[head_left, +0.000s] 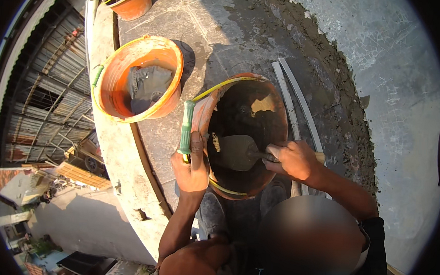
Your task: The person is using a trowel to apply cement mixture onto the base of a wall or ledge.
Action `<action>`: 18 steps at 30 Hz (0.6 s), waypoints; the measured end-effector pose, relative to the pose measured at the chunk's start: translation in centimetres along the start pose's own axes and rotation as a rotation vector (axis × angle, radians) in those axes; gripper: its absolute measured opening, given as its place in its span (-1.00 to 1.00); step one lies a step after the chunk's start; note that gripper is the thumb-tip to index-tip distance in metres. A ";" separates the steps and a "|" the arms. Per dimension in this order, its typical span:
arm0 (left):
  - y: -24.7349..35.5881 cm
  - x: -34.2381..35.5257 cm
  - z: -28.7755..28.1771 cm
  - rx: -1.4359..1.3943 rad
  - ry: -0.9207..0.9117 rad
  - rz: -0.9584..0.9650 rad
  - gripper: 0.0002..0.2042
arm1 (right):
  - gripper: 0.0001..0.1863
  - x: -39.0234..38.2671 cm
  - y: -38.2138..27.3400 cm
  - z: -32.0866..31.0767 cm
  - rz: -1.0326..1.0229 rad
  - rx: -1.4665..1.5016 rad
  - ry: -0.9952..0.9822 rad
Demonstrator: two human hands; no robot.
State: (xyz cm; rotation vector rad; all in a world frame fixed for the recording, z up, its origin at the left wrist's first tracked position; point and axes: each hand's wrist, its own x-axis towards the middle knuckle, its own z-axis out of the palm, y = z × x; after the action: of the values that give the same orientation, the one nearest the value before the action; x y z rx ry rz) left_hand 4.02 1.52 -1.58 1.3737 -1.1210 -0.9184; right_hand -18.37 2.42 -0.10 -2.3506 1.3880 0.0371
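My left hand (191, 171) grips the near-left side of a tilted orange bucket (272, 95), right by the green grip of its yellow handle (186, 123). The bucket is dirty, with dark, wet-looking material inside and a lighter patch near its far side. My right hand (293, 159) holds a trowel (236, 151) by its handle, with the broad blade down inside the bucket. My feet (211, 214) are just below the bucket.
A second orange bucket (162, 104) holding murky water and grey cloth stands front-left; another bucket (134, 11) is farther off. Two long straightedges (305, 117) lie right, beside a wet mortar strip (351, 104). At left, a ledge (123, 177) drops to roofs and ground below.
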 end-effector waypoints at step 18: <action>-5.4 3.4 -8.6 -0.506 0.115 -0.436 -0.57 | -0.69 -8.2 3.1 -3.2 0.329 1.108 -0.120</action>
State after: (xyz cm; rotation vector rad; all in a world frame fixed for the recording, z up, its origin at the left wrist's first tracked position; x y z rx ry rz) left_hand 13.80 0.33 -5.71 1.2384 -0.4516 -1.3106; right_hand -25.69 6.77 3.62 -1.1865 1.2379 -0.3874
